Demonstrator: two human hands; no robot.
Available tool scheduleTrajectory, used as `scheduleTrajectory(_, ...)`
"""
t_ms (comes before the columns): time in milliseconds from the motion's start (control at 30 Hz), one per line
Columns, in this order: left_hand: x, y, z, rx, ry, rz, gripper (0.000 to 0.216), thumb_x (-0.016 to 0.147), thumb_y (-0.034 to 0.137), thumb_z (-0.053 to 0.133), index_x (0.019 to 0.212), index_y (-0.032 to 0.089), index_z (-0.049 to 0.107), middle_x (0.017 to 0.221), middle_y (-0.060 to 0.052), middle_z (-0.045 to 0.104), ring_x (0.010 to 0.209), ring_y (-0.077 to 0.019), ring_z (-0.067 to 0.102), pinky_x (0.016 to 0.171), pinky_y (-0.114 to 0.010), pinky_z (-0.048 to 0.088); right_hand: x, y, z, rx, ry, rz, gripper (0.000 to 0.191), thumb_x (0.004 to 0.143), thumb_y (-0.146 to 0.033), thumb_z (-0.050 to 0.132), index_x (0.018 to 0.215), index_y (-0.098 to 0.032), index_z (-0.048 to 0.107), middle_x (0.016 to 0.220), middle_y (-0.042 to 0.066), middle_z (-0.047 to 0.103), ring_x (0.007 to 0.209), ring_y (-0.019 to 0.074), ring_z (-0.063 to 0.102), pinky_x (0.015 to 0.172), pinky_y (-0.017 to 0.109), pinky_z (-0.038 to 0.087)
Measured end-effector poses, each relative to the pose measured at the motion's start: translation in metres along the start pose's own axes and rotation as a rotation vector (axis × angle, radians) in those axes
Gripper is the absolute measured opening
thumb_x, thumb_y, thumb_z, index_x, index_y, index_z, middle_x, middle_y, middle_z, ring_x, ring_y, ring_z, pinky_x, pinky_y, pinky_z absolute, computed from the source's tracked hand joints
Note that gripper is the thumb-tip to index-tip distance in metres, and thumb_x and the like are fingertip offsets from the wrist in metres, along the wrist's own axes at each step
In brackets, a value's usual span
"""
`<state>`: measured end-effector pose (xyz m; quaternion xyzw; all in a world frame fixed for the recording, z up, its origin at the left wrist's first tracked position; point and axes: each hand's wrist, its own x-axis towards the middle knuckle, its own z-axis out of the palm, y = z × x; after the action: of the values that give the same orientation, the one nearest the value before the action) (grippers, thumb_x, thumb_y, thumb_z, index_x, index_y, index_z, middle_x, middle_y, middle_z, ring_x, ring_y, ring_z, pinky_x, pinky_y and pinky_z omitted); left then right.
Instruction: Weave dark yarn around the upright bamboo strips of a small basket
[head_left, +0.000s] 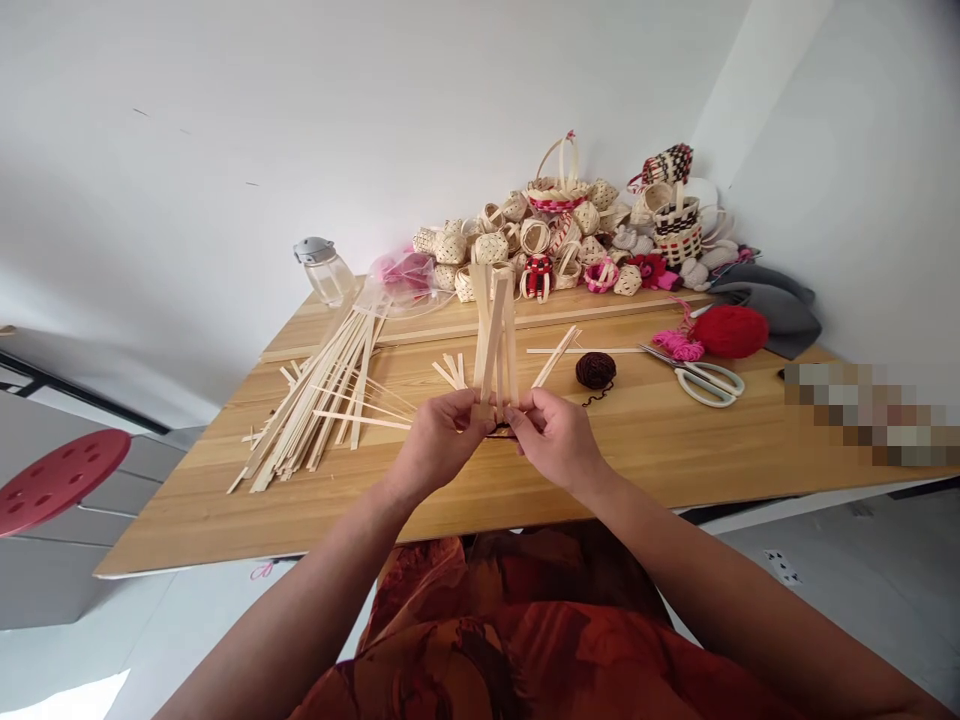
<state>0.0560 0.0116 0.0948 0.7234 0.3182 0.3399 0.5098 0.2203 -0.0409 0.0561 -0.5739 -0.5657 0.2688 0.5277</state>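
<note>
Between both hands is a half-woven piece of pale flat wooden strips [495, 340], with several strips standing upright and others fanning out to the sides. My left hand [442, 430] pinches its lower left part, thumb and fingers pressed together. My right hand [553, 430] grips the lower right part in the same way. A thin dark strand shows between the thumbs at the base; the fingers hide much of the weave. Right of my right hand lies a ball of dark brown yarn [595, 370] with a loose tail.
Loose wooden strips [322, 400] lie in a pile at left. A bottle [324, 270] and a clear plastic bag [397, 285] stand behind. Small woven baskets [491, 247] are heaped at the back. Scissors [705, 382], red yarn [731, 330] and grey cloth [772, 305] lie at right.
</note>
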Motion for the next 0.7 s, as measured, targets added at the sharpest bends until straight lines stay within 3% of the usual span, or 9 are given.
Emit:
scheduleTrajectory(100, 0.0, -0.002, -0.001, 0.019, -0.034, -0.022, 0.029, 0.082, 0.02, 0.068, 0.111, 0.016, 0.074, 0.1, -0.005, 0.078, 0.088, -0.0188, 0.071, 0.078, -0.027, 0.056, 0.0, 0.002, -0.002, -0.022, -0.003, -0.026, 0.021, 0.091, -0.039, 0.062, 0.08, -0.021, 0.059, 0.062, 0.001, 0.066, 0.048, 0.0139, 0.059, 0.045, 0.023, 0.044)
scheduleTrajectory(300, -0.002, -0.003, -0.006, 0.29, -0.039, 0.012, 0.048, 0.081, 0.015, 0.066, 0.128, 0.023, 0.067, 0.106, -0.001, 0.078, 0.08, -0.0153, 0.07, 0.07, -0.023, 0.054, -0.002, 0.003, -0.005, 0.006, -0.022, -0.024, 0.023, 0.092, -0.041, 0.062, 0.081, -0.021, 0.06, 0.065, 0.001, 0.066, 0.051, 0.014, 0.059, 0.049, 0.024, 0.046)
scheduleTrajectory(467, -0.007, 0.008, -0.006, 0.498, -0.14, 0.162, 0.049, 0.086, 0.005, 0.051, 0.126, 0.027, 0.069, 0.11, 0.001, 0.078, 0.096, -0.019, 0.073, 0.081, -0.025, 0.056, -0.001, 0.005, -0.006, 0.079, -0.077, -0.033, 0.023, 0.092, -0.042, 0.062, 0.092, -0.02, 0.066, 0.072, 0.002, 0.068, 0.054, 0.0144, 0.06, 0.051, 0.026, 0.048)
scheduleTrajectory(533, -0.008, 0.008, -0.005, 0.607, -0.115, 0.216, 0.057, 0.086, 0.0, 0.046, 0.131, 0.03, 0.065, 0.114, 0.002, 0.077, 0.101, -0.0191, 0.073, 0.085, -0.026, 0.056, 0.0, 0.005, -0.009, 0.06, -0.1, -0.058, 0.025, 0.093, -0.043, 0.061, 0.098, -0.02, 0.067, 0.08, 0.004, 0.072, 0.057, 0.0152, 0.062, 0.054, 0.027, 0.05)
scheduleTrajectory(633, -0.006, -0.001, -0.009, 0.845, -0.034, 0.281, 0.069, 0.084, -0.005, 0.042, 0.138, 0.033, 0.059, 0.129, 0.0, 0.07, 0.114, -0.02, 0.068, 0.095, -0.031, 0.053, -0.001, 0.006, -0.016, -0.063, -0.12, -0.119, 0.026, 0.094, -0.038, 0.059, 0.111, -0.021, 0.068, 0.101, 0.007, 0.075, 0.076, 0.0189, 0.069, 0.072, 0.03, 0.055)
scheduleTrajectory(700, -0.003, -0.012, -0.014, 1.028, 0.01, 0.265, 0.069, 0.083, -0.006, 0.041, 0.138, 0.031, 0.059, 0.132, -0.003, 0.068, 0.118, -0.022, 0.066, 0.102, -0.037, 0.05, -0.004, 0.007, -0.022, -0.198, -0.141, -0.116, 0.023, 0.092, -0.032, 0.061, 0.11, -0.022, 0.07, 0.102, 0.006, 0.076, 0.085, 0.0211, 0.071, 0.079, 0.032, 0.054)
